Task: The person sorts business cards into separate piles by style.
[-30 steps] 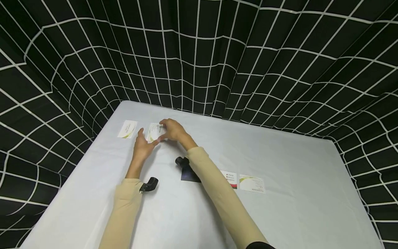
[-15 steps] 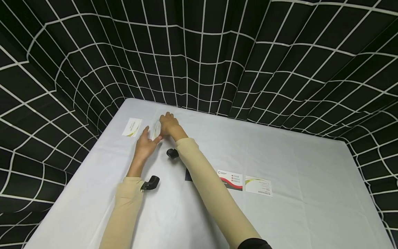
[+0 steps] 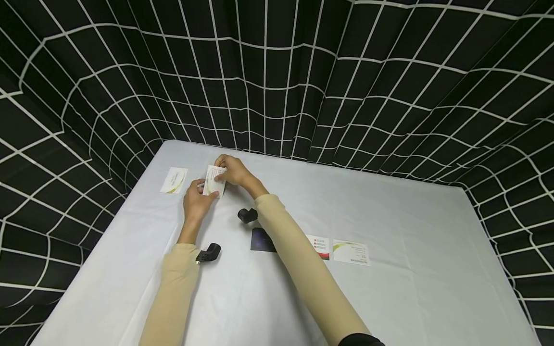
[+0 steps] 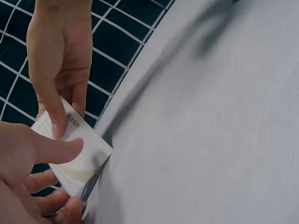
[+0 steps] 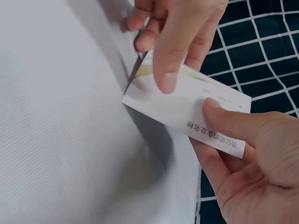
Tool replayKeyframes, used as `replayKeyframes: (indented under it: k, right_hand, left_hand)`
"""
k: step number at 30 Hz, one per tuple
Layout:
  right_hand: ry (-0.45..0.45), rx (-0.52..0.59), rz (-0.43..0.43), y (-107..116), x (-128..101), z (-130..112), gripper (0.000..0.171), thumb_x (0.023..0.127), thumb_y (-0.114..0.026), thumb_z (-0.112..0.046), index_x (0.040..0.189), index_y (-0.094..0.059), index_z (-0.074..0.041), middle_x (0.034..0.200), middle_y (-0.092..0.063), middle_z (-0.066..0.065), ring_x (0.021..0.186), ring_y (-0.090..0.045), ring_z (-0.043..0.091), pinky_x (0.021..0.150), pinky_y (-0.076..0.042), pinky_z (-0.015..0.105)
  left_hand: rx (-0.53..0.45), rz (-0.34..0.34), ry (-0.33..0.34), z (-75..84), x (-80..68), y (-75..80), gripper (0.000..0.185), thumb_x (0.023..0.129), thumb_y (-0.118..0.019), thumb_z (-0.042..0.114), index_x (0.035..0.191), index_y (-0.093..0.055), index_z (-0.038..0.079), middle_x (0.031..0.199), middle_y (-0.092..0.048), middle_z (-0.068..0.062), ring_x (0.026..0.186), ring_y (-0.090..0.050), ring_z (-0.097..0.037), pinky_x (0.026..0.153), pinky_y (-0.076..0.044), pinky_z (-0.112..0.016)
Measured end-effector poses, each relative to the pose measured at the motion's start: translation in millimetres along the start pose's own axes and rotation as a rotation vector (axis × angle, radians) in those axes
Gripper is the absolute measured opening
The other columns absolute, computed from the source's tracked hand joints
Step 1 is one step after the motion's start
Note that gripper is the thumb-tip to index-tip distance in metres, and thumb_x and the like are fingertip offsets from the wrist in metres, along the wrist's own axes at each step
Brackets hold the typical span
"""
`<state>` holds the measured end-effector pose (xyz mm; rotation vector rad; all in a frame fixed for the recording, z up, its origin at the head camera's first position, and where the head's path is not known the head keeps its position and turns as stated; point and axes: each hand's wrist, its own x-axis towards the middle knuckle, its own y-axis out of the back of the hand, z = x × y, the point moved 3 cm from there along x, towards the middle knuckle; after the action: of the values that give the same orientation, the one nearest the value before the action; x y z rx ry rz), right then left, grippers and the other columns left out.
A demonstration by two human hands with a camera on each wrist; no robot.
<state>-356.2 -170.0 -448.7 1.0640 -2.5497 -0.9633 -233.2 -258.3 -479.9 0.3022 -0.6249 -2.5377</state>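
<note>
Hands are both pinching one business card, lifted just off the counter at about 11 o'clock. Left hand is gripping the end with the green-yellow swoosh, right hand the end with small dark print; characters are too small to read reliably. Card's long axis is running roughly 12 to 6, tilted. Another card is lying flat at 10 o'clock.

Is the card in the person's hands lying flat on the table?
No, both hands hold the card above the table.
</note>
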Motion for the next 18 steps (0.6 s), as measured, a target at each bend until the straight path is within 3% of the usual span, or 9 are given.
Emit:
replayKeyframes:
  k: [4, 7, 10, 14, 16, 18]
  right_hand:
    - [-0.010, 0.057, 0.007, 1.9, -6.8, 5.1, 0.036, 0.082, -0.078, -0.004, 0.111, -0.057, -0.002, 0.108, -0.071, 0.013, 0.090, -0.061, 0.016, 0.077, -0.043, 0.018]
    - [-0.022, 0.112, 0.017, 0.2, -12.7, 6.1, 0.043, 0.083, -0.077, -0.005, 0.120, -0.055, -0.002, 0.107, -0.071, 0.014, 0.084, -0.060, 0.015, 0.072, -0.043, 0.018]
    - [-0.060, 0.220, 0.000, -2.5, -20.6, 9.1, 0.051, 0.086, -0.074, -0.005, 0.130, -0.050, -0.003, 0.110, -0.069, 0.018, 0.078, -0.064, 0.018, 0.071, -0.051, 0.023]
    - [-0.137, 0.421, -0.033, -4.8, -34.1, 14.4, 0.061, 0.087, -0.071, 0.002, 0.141, -0.043, -0.005, 0.115, -0.064, 0.023, 0.075, -0.069, 0.029, 0.071, -0.058, 0.038]
    - [-0.161, 0.481, -0.033, -4.8, -40.2, 17.3, 0.062, 0.087, -0.070, 0.003, 0.142, -0.044, -0.007, 0.114, -0.063, 0.023, 0.075, -0.070, 0.032, 0.071, -0.058, 0.040]
    - [-0.160, 0.495, -0.014, -3.2, -46.4, 18.9, 0.058, 0.086, -0.071, 0.003, 0.139, -0.047, -0.005, 0.110, -0.065, 0.021, 0.073, -0.070, 0.031, 0.071, -0.058, 0.041]
  left_hand:
    - [-0.026, 0.100, -0.029, -1.1, 0.6, -2.4, 0.041, 0.083, -0.076, 0.004, 0.118, -0.061, -0.010, 0.100, -0.065, -0.025, 0.083, -0.058, -0.026, 0.068, -0.043, -0.028]
    - [-0.063, 0.138, -0.008, -3.4, 0.5, -0.6, 0.031, 0.084, -0.076, 0.006, 0.109, -0.067, -0.010, 0.095, -0.066, -0.024, 0.072, -0.056, -0.016, 0.061, -0.041, -0.020]
    - [-0.221, 0.114, 0.034, -4.6, -0.4, 0.6, 0.031, 0.089, -0.070, 0.006, 0.114, -0.063, -0.012, 0.104, -0.066, -0.026, 0.070, -0.057, -0.005, 0.062, -0.047, -0.014]
    - [-0.519, 0.065, 0.072, -1.2, -3.6, -0.3, 0.038, 0.093, -0.063, 0.000, 0.125, -0.049, -0.014, 0.116, -0.060, -0.030, 0.070, -0.066, -0.006, 0.068, -0.056, -0.022]
    - [-0.607, 0.051, 0.070, 1.8, -5.6, -1.5, 0.043, 0.092, -0.063, -0.004, 0.129, -0.043, -0.013, 0.113, -0.059, -0.027, 0.067, -0.067, -0.011, 0.066, -0.057, -0.026]
    - [-0.615, 0.055, 0.052, 4.3, -7.3, -2.5, 0.049, 0.089, -0.064, -0.009, 0.132, -0.042, -0.011, 0.108, -0.058, -0.024, 0.064, -0.066, -0.011, 0.061, -0.057, -0.025]
